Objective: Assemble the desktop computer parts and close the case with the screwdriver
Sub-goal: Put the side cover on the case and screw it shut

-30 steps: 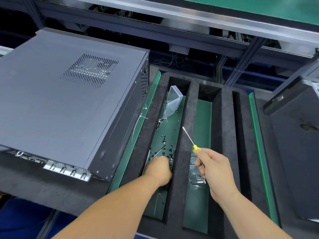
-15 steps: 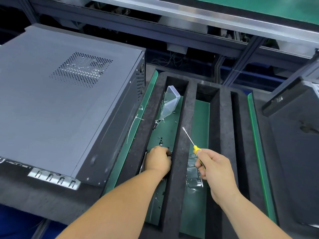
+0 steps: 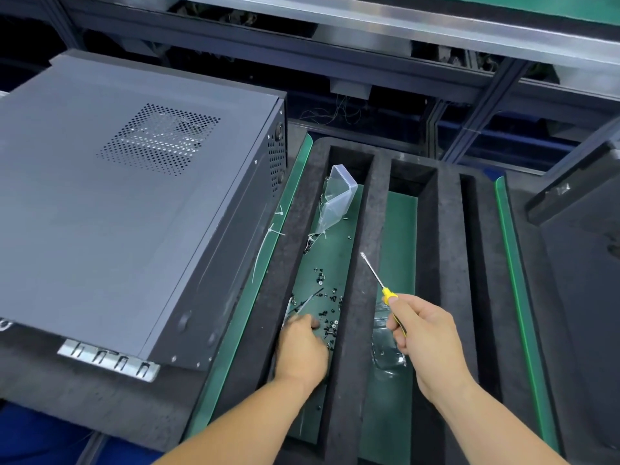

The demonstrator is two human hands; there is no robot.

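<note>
The grey computer case (image 3: 127, 209) lies on its side at the left, its vented panel on top. Beside it, a black foam tray (image 3: 365, 229) has long slots with green floors. Several small black screws (image 3: 327, 297) lie loose in the left slot. My left hand (image 3: 302, 347) reaches down into that slot, knuckles up, fingertips at the screws; what the fingers hold is hidden. My right hand (image 3: 424, 337) grips the yellow-handled screwdriver (image 3: 377, 280) over the middle slot, its tip pointing up and to the left.
A clear plastic box (image 3: 339, 193) leans at the far end of the left slot. White cable ties (image 3: 266, 243) lie between case and tray. A clear bag (image 3: 385, 350) sits in the middle slot. Another dark case (image 3: 583, 263) stands at the right.
My left hand has drawn back toward me along the slot, uncovering more of the loose screws. The right hand and screwdriver have hardly moved.
</note>
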